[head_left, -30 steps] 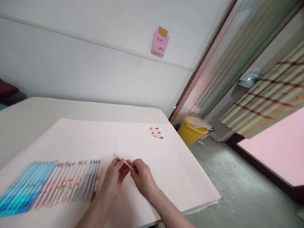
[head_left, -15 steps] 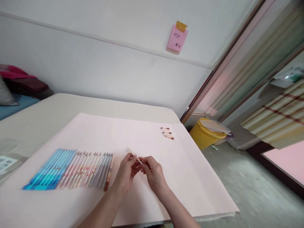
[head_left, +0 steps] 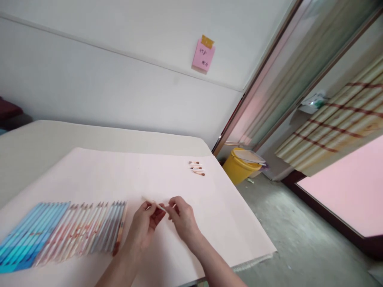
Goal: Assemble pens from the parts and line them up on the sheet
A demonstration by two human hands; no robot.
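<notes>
My left hand point(head_left: 143, 226) and my right hand point(head_left: 182, 218) meet above the pale pink sheet point(head_left: 155, 179) on the table. Both pinch a thin white pencil point(head_left: 153, 203) that points up and to the left; the left fingers hold its shaft, the right fingers close on its near end. A row of several pencils point(head_left: 64, 233), blue ones at the left and patterned ones at the right, lies side by side just left of my left hand. Several small pencil end pieces point(head_left: 197, 168) lie in a group further back on the right.
The table's right edge point(head_left: 248, 223) drops to a grey floor. A yellow bucket point(head_left: 238, 167) stands on the floor past the far corner. A pink sticky note point(head_left: 204, 55) hangs on the white wall. A glass sliding door is at the right.
The view swung left and then back right. My hands stay together on the thin pencil with little change in their grip.
</notes>
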